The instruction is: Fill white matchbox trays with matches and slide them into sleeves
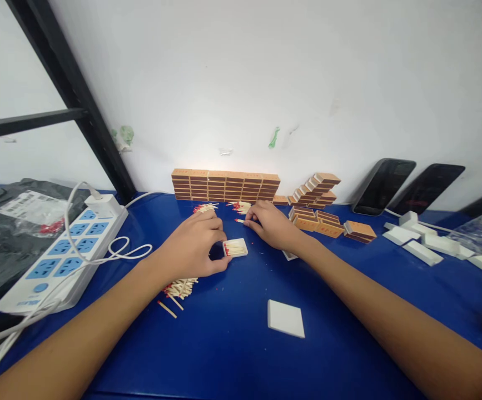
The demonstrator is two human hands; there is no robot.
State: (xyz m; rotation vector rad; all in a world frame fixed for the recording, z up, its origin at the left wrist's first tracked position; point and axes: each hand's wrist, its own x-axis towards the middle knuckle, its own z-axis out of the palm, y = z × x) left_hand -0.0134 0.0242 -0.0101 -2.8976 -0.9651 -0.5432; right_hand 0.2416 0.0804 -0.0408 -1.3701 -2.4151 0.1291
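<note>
My left hand (pixel 194 247) curls around the left end of a small white matchbox tray (pixel 236 248) that holds several red-tipped matches. My right hand (pixel 269 223) rests just beyond the tray, fingers pinched on a single match (pixel 240 220) with its red tip pointing left. A heap of loose matches (pixel 180 288) lies under my left wrist. More loose matches (pixel 204 208) lie near the wall.
Stacked orange matchboxes (pixel 226 186) line the wall, with more tumbled ones (pixel 316 201) to the right. A white tray (pixel 285 318) lies in front. White trays (pixel 421 243), two phones (pixel 384 185), a power strip (pixel 68 250) and cables surround the blue table (pixel 232 355).
</note>
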